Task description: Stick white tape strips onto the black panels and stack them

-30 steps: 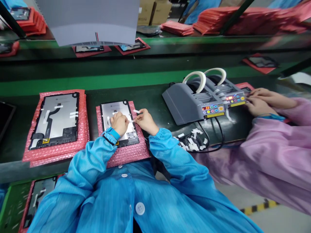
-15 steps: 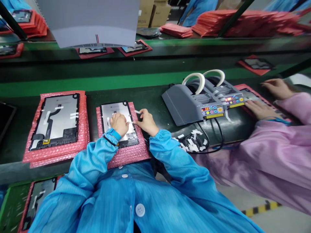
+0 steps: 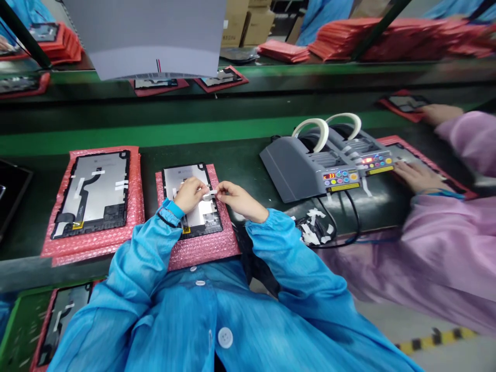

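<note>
Between the fingertips, a short white tape strip [image 3: 211,192] is showing, the right hand [image 3: 240,200] pinching its outer end; whether the left hand [image 3: 189,194] is gripping it too, I cannot tell. Tape is no longer jutting above the right fingers, so both hands are seemingly working this strip. Beneath them, a rectangular silver, black-framed panel [image 3: 186,173] is lying on pink plastic bubble wrap [image 3: 205,250].

Left hand [image 3: 189,195] curled, right hand [image 3: 241,200] pinching
</note>
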Demonstrator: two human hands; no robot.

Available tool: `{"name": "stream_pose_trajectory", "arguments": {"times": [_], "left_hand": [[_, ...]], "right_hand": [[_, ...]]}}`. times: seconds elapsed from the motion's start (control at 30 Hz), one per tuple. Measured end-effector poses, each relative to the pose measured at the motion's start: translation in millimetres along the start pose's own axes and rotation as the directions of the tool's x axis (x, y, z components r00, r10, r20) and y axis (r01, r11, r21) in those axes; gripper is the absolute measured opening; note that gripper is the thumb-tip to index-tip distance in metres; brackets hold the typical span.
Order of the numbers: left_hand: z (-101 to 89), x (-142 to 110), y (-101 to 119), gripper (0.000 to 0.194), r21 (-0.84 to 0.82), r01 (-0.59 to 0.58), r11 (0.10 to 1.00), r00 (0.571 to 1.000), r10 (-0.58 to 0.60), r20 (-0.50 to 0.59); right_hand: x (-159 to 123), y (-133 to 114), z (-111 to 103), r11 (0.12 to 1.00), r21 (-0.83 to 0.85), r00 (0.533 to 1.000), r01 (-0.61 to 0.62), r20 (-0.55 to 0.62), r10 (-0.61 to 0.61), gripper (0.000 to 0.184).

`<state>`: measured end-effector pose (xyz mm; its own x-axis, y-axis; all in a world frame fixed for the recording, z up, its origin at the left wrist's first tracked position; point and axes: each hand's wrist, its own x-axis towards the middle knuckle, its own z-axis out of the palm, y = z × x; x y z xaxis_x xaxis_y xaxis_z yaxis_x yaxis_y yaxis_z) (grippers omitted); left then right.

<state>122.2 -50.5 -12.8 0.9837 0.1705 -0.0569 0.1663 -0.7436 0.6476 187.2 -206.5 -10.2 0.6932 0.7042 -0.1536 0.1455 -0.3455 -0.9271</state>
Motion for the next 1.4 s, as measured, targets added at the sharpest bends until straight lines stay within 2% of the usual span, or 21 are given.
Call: {"name": "stream_pose_trajectory", "arguments": {"times": [0.2,0.37,0.53,0.73,1.07,1.4], "left_hand": [[0.8,1,-1,0.014,0.02,0.077,0.997,0.997,-0.077,-0.002],[0.9,2,-3,0.015,0.032,0.069,0.997,0.997,-0.07,0.022],[5.2,3,-1,0.017,0.111,0.121,0.986,0.992,-0.125,0.03],[14.9,6,6,0.023,0.295,0.216,0.931,0.976,-0.214,-0.04],[20.2,5,3,0.021,0.325,0.189,0.927,0.982,-0.183,-0.049],[23.0,6,2,0.019,0.331,0.179,0.927,0.984,-0.171,-0.052]], "right_hand": [[3,9,-2,0.997,-0.076,0.974,0.018,-0.223,-0.035,0.009],[13,13,1,0.983,-0.173,0.978,0.061,-0.187,-0.093,0.007],[24,24,8,0.937,-0.331,0.967,0.111,-0.183,-0.179,0.012],[32,37,17,0.884,-0.468,0.952,-0.022,-0.28,-0.125,0.009],[32,38,17,0.842,-0.539,0.964,-0.042,-0.242,-0.106,0.011],[35,41,18,0.832,-0.555,0.954,-0.004,-0.252,-0.164,0.012]]}}
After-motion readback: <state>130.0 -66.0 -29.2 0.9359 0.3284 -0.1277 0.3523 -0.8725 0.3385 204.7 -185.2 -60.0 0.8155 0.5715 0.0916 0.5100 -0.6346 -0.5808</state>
